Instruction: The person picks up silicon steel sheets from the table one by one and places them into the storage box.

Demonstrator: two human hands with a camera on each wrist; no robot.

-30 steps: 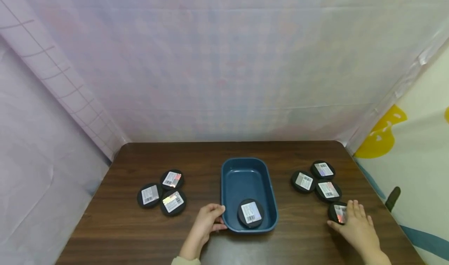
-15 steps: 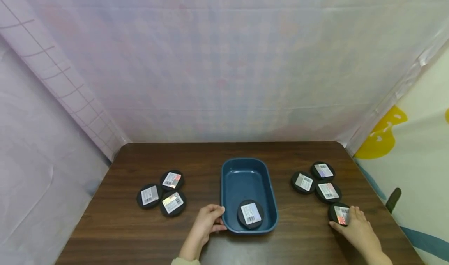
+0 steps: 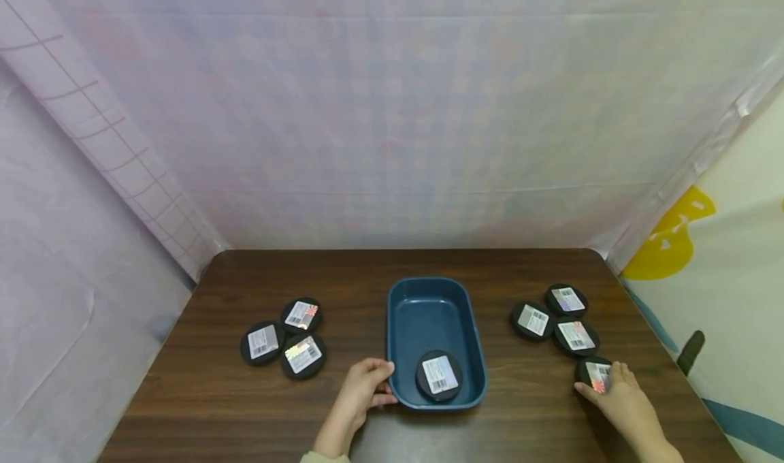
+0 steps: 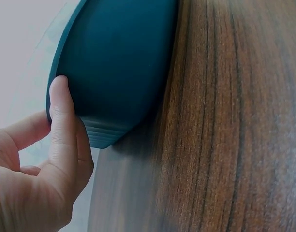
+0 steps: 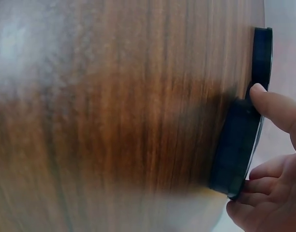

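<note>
On the dark brown wood-grain table (image 3: 343, 279), the left hand (image 3: 361, 391) grips the near left corner of the deep blue rectangular plastic tray (image 3: 431, 299), thumb on its rim and fingers curled against its outer wall, and one round black labelled tin (image 3: 438, 376) lies flat inside the tray at its near end. The right hand (image 3: 621, 402) pinches the rim of another round black tin with a shiny label (image 3: 593, 373), the nearest of a cluster of four at the table's right side. Three similar black tins (image 3: 283, 340) lie together well to the left of the tray.
</note>
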